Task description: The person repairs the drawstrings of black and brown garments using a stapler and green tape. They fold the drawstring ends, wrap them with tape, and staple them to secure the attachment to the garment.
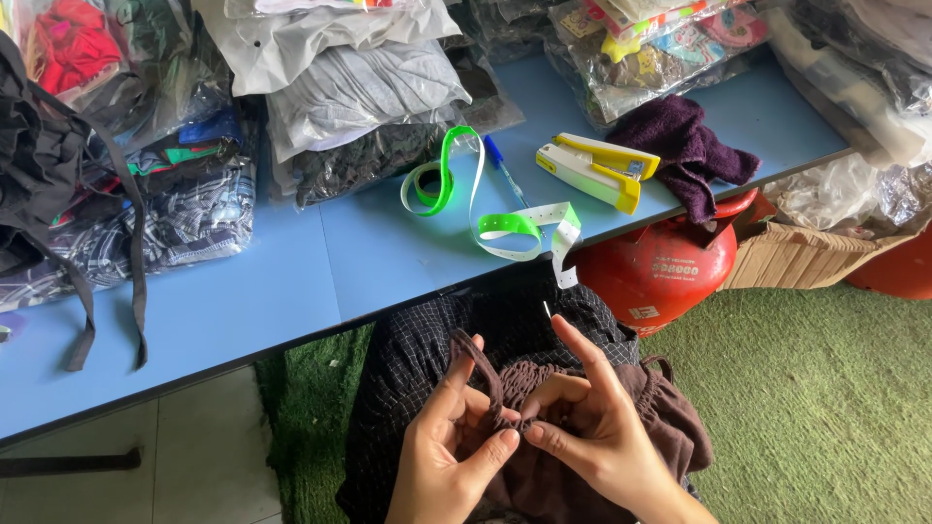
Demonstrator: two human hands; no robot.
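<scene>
the left hand (pixel 449 456) is partly closed, its thumb and forefinger pinching a fold of the brown garment (pixel 621 427) at the gathered waistband, with a thin strap (pixel 482 374) of the same cloth looping up over the fingers. the right hand (pixel 592 427) is closed lightly too, fingertips pressed on the same gathered edge right beside the left fingertips, while its forefinger points up and a thin needle (pixel 547 310) shows just above it; how the needle is held cannot be told. the garment lies in the lap, under both hands, below the near edge of the blue table (pixel 291 281). on the table, well apart from the hands, lie a green and white measuring tape (pixel 485 199), a blue pen (pixel 505 170), a yellow and white stapler (pixel 597 170) and a dark purple cloth (pixel 684 146), with bagged clothes (pixel 359 92) behind.
</scene>
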